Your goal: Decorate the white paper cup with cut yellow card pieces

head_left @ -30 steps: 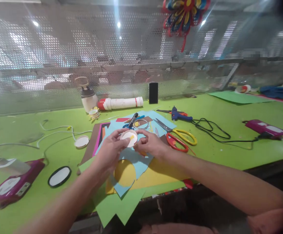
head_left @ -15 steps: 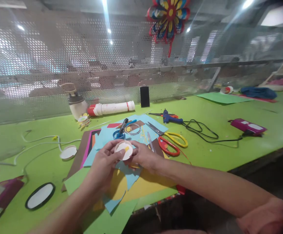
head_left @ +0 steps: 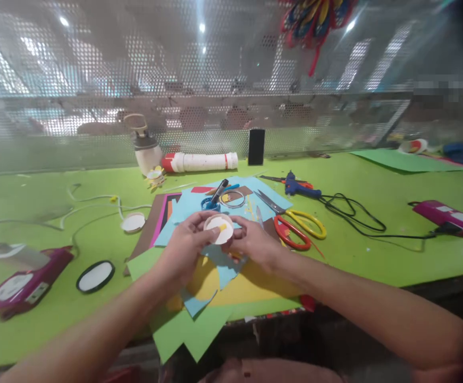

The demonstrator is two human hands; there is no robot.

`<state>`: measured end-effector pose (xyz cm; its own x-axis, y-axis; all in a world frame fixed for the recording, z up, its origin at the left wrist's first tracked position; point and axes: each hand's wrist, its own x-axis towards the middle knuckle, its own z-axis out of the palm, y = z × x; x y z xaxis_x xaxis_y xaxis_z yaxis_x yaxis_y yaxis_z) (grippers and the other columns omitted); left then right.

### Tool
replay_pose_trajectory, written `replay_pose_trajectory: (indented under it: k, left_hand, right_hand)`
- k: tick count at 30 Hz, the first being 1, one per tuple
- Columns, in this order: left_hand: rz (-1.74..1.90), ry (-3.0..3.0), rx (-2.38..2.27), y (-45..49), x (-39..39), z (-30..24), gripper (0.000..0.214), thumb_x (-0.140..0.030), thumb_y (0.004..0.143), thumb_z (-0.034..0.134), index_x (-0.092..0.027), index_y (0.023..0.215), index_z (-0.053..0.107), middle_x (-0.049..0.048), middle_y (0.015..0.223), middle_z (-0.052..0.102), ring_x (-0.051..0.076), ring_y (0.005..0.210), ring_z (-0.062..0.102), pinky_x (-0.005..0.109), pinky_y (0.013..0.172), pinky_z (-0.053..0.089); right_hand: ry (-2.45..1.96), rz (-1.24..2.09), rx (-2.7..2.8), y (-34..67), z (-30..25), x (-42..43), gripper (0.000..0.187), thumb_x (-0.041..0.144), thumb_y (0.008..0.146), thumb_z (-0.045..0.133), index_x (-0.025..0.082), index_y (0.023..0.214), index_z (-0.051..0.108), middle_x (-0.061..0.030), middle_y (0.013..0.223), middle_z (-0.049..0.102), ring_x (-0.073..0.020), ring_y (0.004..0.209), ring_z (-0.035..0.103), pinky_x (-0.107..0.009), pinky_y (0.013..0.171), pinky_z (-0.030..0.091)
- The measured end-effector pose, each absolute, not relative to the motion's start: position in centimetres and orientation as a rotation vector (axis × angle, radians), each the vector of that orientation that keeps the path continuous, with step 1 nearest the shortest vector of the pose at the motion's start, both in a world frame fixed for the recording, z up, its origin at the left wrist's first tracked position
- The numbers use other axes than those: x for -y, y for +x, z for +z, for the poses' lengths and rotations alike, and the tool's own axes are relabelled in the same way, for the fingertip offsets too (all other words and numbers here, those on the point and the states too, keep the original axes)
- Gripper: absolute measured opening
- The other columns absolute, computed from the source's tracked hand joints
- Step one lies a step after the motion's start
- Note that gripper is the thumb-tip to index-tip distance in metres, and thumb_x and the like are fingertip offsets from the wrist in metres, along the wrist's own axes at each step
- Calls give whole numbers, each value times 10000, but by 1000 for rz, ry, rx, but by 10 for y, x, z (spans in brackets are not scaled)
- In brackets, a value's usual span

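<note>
Between my two hands is a small white paper disc [head_left: 224, 234] with a raised rim and a yellow strip on its face. My left hand [head_left: 194, 234] grips its left side, the thumb pressed by the yellow strip. My right hand [head_left: 253, 242] is closed at the disc's right edge; its fingertips are partly hidden, and something small and brownish shows under them. Below the hands lie blue paper scraps [head_left: 199, 302] and yellow paper [head_left: 255, 284]. Just beyond are a black marker [head_left: 219, 191], a blue tape roll [head_left: 210, 204] and scissors [head_left: 299, 229] with red and yellow handles.
A blue glue gun [head_left: 301, 187] trails its black cord to a purple power strip [head_left: 450, 217] at right. On the left are another purple power strip [head_left: 27, 287], a black-rimmed white oval [head_left: 95, 276] and a white disc [head_left: 133, 223]. A bottle [head_left: 146, 151], white tube [head_left: 203, 161] and phone [head_left: 256, 147] stand behind.
The camera view has turned left and tilted down, so the table's things appear shifted right and up. Both hands still hold the disc, its grip much the same.
</note>
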<state>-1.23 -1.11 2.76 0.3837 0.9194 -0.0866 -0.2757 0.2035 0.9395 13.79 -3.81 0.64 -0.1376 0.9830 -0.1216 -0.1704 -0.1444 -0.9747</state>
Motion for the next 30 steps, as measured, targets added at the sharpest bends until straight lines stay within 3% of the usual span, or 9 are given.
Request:
replay_pose_trajectory:
  k: [3, 7, 16, 22, 30]
  left_hand:
    - [992, 1013, -777, -15, 7, 30, 343, -118, 602, 747, -148, 922, 630, 28, 816, 692, 132, 674, 625, 246, 640, 461]
    - [1011, 1038, -774, -15, 2, 29, 314, -120, 622, 735, -140, 921, 639, 31, 817, 684, 127, 680, 620, 238, 627, 442]
    - [847, 1137, -861, -9, 4, 21, 362, -133, 610, 750, -146, 955, 640, 32, 847, 679, 124, 687, 591, 227, 591, 414]
    - [831, 1163, -843, -10, 5, 22, 311, -102, 663, 724, -149, 956, 631, -3, 806, 653, 85, 654, 540, 198, 568, 371]
    - [837, 1208, -841, -9, 3, 16, 321, -87, 620, 725, -156, 926, 655, -21, 758, 622, 52, 550, 410, 199, 486, 263]
  right_hand:
    - [-1230, 1402, 1160, 159, 17, 48, 604, 128, 664, 696, 140, 1226, 474, 89, 535, 559, -75, 417, 466, -221, 456, 379]
    - [-1334, 1304, 1208, 206, 26, 76, 546, 189, 700, 711, 143, 1204, 507, 60, 626, 571, -81, 479, 495, -233, 469, 393]
    - [-1843, 948, 1189, 261, 18, 159, 391, 298, 746, 640, 128, 1098, 647, 43, 578, 511, -91, 480, 456, -228, 436, 378]
    - [-1982, 622, 1092, 252, 1, 190, 276, 319, 771, 582, 126, 933, 694, 7, 607, 571, -91, 476, 457, -235, 464, 388]
    - [-1901, 691, 1007, 217, -19, 206, 222, 315, 767, 596, 138, 877, 673, 2, 612, 577, -109, 487, 499, -232, 447, 413]
